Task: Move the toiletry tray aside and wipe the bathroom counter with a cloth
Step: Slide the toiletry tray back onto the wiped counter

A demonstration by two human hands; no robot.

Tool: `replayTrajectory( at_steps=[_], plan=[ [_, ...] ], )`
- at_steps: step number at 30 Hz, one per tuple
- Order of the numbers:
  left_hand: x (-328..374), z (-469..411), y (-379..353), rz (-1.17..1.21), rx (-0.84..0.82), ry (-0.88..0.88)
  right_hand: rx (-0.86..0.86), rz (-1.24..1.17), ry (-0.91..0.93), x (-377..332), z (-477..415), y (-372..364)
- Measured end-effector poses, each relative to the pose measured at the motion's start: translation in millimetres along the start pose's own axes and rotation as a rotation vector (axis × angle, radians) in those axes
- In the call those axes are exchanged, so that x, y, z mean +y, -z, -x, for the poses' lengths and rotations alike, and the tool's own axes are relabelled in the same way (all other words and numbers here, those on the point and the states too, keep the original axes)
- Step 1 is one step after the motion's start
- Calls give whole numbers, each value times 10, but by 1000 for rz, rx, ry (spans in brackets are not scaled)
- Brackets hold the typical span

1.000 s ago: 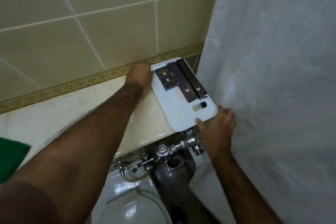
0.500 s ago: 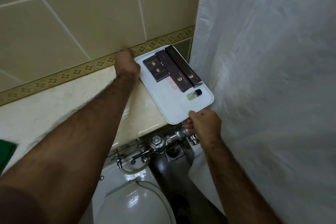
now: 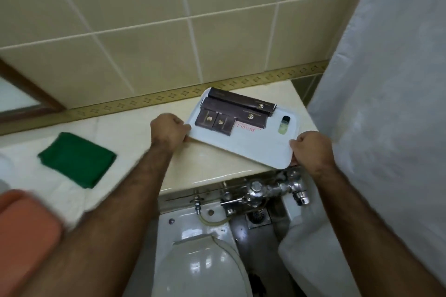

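Note:
A white toiletry tray sits at the right end of the cream counter, its near edge overhanging the front. On it lie several dark brown boxes and a small bottle of yellowish liquid. My left hand grips the tray's left edge. My right hand grips its near right corner. A folded green cloth lies on the counter to the left, apart from both hands.
A white shower curtain hangs close on the right. Below the counter are a chrome flush valve and a toilet. An orange object is at the lower left. A tiled wall backs the counter.
My left hand moved from the tray's far corner to its left edge, and my right hand closed on the near right corner. The tray has turned and shifted forward. The view swung left, showing the cloth.

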State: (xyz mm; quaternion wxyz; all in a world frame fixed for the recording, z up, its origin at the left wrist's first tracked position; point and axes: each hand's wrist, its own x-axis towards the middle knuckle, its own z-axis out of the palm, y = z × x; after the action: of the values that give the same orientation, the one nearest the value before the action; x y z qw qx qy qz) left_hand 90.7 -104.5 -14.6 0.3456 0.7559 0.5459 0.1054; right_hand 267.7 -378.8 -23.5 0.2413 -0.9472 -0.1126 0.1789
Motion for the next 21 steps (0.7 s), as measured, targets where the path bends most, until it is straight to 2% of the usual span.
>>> replayTrajectory(
  at_steps=[6,10,17,21],
  plan=[
    [-833,210,666,69,26,200,-50,199,204,-856,-28,-520],
    [-1121,179,865,101,31,270,-55,258,291,-1222,-41,-815],
    [-1217,-35,852,-5,49,258,10,388,379,-1472,-128,-1076],
    [-1119,-224,805,-20,29,286,26,361,376,-1548,-280,-1074]
  ],
)
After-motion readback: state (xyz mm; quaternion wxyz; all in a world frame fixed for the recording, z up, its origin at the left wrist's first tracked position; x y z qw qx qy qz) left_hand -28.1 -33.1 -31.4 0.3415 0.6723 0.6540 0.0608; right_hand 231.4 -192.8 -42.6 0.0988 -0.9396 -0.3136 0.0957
